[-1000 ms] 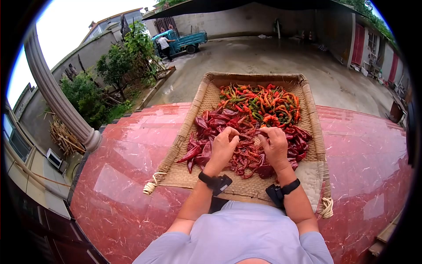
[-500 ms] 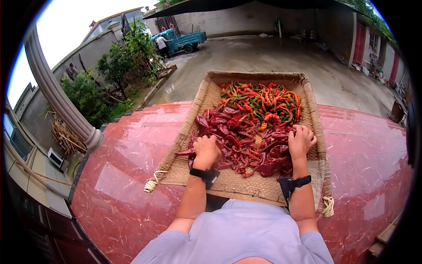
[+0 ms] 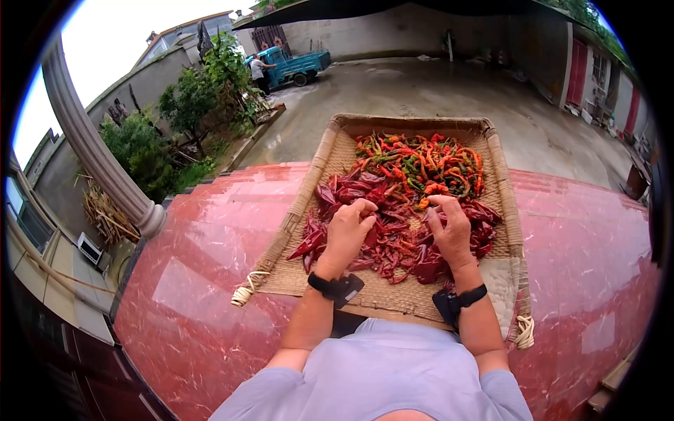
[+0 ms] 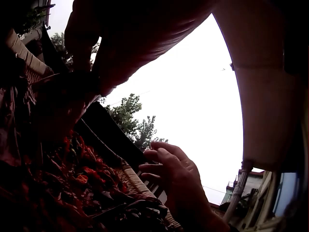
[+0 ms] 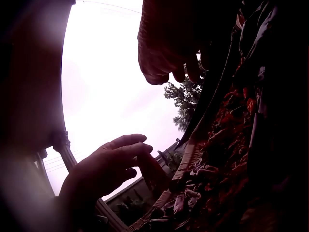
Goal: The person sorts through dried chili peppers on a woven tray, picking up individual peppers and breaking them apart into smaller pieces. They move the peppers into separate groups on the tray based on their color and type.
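Over the dark red dried peppers [image 3: 404, 242] in the woven tray [image 3: 288, 270], the left hand [image 3: 345, 237] is raised with its fingers bent. From the right wrist view, the left hand [image 5: 104, 169] pinches a dark red pepper [image 5: 153, 175] that hangs from its fingertips. The right hand [image 3: 453, 235] hovers a short way to the right, fingers loosely bent and apart from the thumb. In the left wrist view nothing shows in the right hand [image 4: 178, 181]. The near hand in each wrist view is very dark.
Orange, red and green thin peppers [image 3: 421, 165] fill the tray's far part. Polished red stone floor [image 3: 203, 259] surrounds the tray. Farther off are a fluted column [image 3: 105, 147], green plants [image 3: 186, 105], a blue truck [image 3: 298, 64] and a person [image 3: 258, 72] beside it.
Since half a second ago, both hands have moved inward from the pile's sides, and the left has risen with a pepper. One second ago they were similarly close together.
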A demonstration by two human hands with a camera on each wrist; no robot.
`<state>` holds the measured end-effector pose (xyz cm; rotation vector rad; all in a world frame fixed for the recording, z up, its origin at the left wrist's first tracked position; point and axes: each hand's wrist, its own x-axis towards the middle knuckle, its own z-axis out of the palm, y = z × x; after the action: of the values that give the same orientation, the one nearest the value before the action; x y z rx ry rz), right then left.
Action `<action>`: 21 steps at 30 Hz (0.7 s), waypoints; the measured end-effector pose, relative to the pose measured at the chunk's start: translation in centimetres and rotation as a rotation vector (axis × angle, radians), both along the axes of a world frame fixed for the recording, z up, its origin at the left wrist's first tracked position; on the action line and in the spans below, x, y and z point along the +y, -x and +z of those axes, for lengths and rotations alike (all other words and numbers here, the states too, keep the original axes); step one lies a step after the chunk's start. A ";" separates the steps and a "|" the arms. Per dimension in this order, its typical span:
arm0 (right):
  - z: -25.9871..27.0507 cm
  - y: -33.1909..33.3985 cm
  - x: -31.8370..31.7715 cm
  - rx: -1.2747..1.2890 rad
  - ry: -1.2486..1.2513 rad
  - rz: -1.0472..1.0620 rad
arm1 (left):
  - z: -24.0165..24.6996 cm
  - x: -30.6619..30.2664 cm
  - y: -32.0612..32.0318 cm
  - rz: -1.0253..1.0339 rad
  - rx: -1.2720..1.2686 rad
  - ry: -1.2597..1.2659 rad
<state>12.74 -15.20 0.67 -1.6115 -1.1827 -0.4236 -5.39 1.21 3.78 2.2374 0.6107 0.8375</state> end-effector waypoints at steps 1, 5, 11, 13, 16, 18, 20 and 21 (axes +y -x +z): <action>0.1 0.6 0.3 0.002 0.019 0.088 | 0.8 -0.9 -0.5 -0.042 -0.032 0.025; 0.3 3.3 1.1 0.292 0.113 0.424 | 0.7 -3.6 -2.2 -0.263 -0.278 0.452; -0.4 2.9 1.4 0.197 0.123 0.279 | 0.5 -3.5 -2.1 -0.176 -0.228 0.378; -0.6 2.0 1.6 -0.020 0.051 0.117 | 0.2 -1.9 -1.5 -0.062 -0.072 0.158; -1.1 -0.6 0.8 -0.199 0.141 -0.276 | -1.0 0.6 0.3 0.116 0.225 -0.236; -1.6 -2.0 0.2 -0.246 0.212 -0.577 | -1.6 1.5 1.6 0.236 0.455 -0.365; -2.2 -3.7 -0.3 -0.208 0.258 -0.806 | -2.5 2.7 2.5 0.308 0.656 -0.319; -2.1 -3.9 -0.9 -0.116 0.343 -0.827 | -3.0 3.3 2.7 0.317 0.671 -0.347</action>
<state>16.59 -16.08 -1.44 -2.3823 -0.6336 -0.8763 -8.12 4.48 0.76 2.7975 1.2317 0.3237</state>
